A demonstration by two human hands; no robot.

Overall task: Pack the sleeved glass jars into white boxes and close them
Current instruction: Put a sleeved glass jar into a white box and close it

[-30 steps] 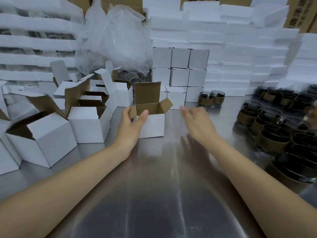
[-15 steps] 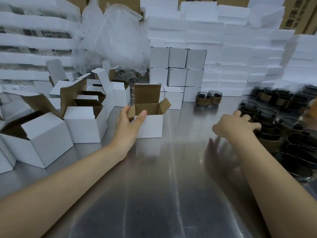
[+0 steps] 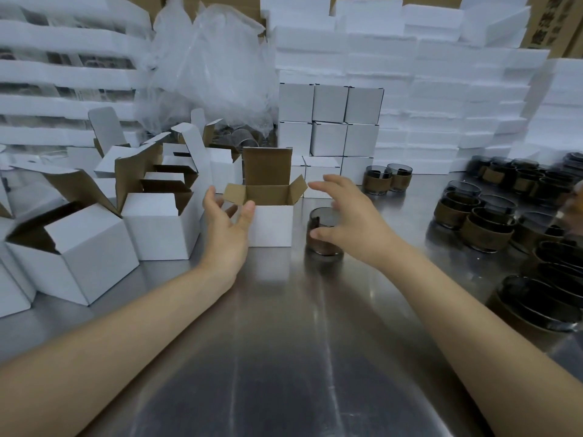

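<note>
An open white box [image 3: 273,225] stands on the steel table [image 3: 284,357] with its brown flaps up. My left hand [image 3: 225,230] is at its left front corner, fingers apart, thumb against the box's front edge. Just right of the box, a dark glass jar with a brown sleeve [image 3: 323,247] sits low at the table surface. My right hand [image 3: 350,222] grips it from above and from the right, thumb on its front; the hand hides much of the jar.
Several open empty boxes [image 3: 157,228] crowd the left side. Closed white boxes [image 3: 328,121] are stacked behind, with two sleeved jars [image 3: 386,181] beside them. Many sleeved jars [image 3: 473,222] fill the right. A plastic bag [image 3: 214,67] and white foam stacks line the back.
My right hand went right to the group of jars, took one and brought it back beside the open box. My left hand stayed at the box and loosened its hold.
</note>
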